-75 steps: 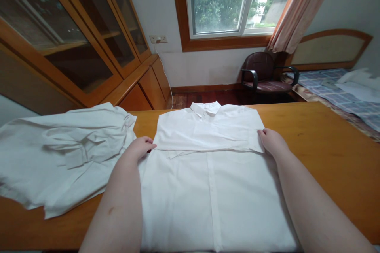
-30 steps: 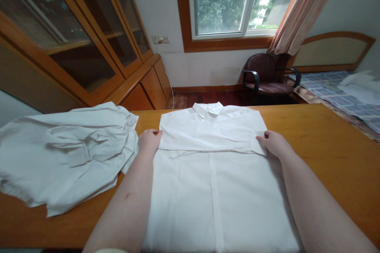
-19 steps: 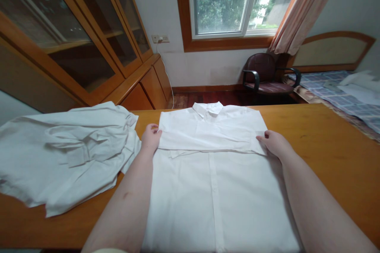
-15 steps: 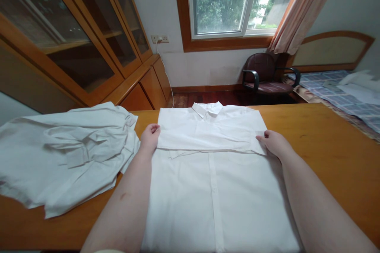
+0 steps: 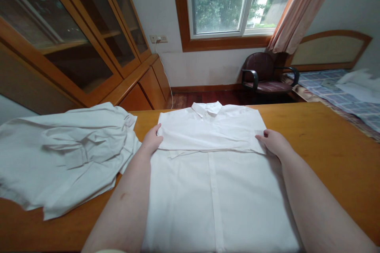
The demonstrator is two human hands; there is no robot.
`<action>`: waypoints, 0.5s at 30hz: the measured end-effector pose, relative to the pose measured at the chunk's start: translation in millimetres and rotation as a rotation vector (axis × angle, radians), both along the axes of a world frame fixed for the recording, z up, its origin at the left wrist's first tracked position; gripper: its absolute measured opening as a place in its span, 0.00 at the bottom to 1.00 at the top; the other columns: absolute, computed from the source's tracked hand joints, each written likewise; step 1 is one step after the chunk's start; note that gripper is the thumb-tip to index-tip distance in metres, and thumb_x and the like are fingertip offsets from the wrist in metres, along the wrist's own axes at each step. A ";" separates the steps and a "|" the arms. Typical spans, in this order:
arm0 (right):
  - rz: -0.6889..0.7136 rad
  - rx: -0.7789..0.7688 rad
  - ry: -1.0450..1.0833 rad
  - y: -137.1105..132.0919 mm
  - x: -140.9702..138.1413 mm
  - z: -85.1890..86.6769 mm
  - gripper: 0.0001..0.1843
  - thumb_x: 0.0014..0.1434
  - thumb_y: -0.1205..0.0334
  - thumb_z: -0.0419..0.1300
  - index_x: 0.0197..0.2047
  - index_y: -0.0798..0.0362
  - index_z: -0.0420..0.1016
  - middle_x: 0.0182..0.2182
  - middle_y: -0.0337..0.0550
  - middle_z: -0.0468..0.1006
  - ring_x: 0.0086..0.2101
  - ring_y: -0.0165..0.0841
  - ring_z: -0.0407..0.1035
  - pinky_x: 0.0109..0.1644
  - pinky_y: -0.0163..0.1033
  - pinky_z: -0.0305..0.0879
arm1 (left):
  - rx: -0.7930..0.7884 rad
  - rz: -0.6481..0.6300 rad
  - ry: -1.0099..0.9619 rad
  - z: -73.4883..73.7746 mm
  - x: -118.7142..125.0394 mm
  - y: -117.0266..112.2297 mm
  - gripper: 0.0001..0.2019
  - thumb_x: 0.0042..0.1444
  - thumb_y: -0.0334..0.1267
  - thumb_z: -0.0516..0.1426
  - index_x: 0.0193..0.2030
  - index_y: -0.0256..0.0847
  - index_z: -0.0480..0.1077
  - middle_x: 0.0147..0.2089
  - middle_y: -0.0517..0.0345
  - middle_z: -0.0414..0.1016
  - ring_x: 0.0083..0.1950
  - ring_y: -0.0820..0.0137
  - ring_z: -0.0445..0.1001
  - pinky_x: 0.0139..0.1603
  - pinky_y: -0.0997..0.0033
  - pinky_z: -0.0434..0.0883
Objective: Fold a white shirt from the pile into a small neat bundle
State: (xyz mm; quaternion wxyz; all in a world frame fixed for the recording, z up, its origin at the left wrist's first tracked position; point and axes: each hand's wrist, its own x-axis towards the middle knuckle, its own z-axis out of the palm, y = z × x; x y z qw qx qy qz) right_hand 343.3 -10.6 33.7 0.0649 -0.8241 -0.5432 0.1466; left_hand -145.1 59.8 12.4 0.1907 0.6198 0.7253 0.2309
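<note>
A white shirt (image 5: 184, 193) lies spread out in front of me, its collar (image 5: 207, 110) at the far end and its button strip running toward me. Across the upper chest lies a folded band of white cloth (image 5: 204, 132), which looks like the sleeves laid over. My left hand (image 5: 152, 139) grips the left edge of this band, thumb on top and the other fingers partly hidden at the edge. At the right edge, my right hand (image 5: 272, 140) pinches the cloth between thumb and fingers.
A second white garment (image 5: 89, 154) lies crumpled at the left on the wooden table (image 5: 326, 158). Past the table stand a glass-fronted cabinet (image 5: 130, 75), a maroon armchair (image 5: 261, 71) and a bed (image 5: 323, 91) with a plaid cover. A window (image 5: 219, 8) is straight ahead.
My left hand has shifted its hold on the band's left edge, with the thumb now lying on top and the upper left corner slightly bent. My right hand stays in place.
</note>
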 end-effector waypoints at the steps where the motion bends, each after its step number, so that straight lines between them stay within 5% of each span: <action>1: 0.001 -0.001 -0.005 0.2 0.1 -0.2 0.17 0.55 0.47 0.54 0.33 0.53 0.72 0.31 0.49 0.76 0.31 0.38 0.68 0.30 0.37 0.56 | 0.003 0.003 -0.001 0.2 -0.4 0.1 0.37 0.42 0.25 0.55 0.64 0.38 0.60 0.62 0.51 0.65 0.60 0.60 0.66 0.61 0.66 0.62; 7: -0.002 -0.005 -0.005 0.2 0.2 -0.4 0.17 0.55 0.47 0.54 0.33 0.52 0.71 0.30 0.47 0.76 0.31 0.38 0.68 0.30 0.37 0.56 | 0.016 0.078 -0.098 -2.0 -4.4 2.7 0.29 0.49 0.29 0.54 0.60 0.41 0.64 0.57 0.53 0.70 0.57 0.64 0.69 0.58 0.68 0.64; 12: 0.006 0.019 -0.007 -0.6 -0.5 0.2 0.17 0.55 0.47 0.54 0.31 0.53 0.71 0.28 0.47 0.75 0.29 0.37 0.68 0.29 0.36 0.55 | 0.112 0.234 -0.118 -1.5 -11.2 3.0 0.28 0.53 0.32 0.51 0.64 0.39 0.58 0.55 0.49 0.72 0.47 0.68 0.75 0.49 0.71 0.69; 15: 0.003 0.024 0.000 -0.4 0.2 -0.9 0.17 0.54 0.46 0.54 0.30 0.52 0.70 0.27 0.47 0.75 0.29 0.37 0.67 0.28 0.36 0.55 | 0.005 0.283 0.080 8.1 -14.4 -2.8 0.19 0.55 0.42 0.50 0.49 0.38 0.71 0.44 0.45 0.77 0.43 0.59 0.76 0.42 0.64 0.70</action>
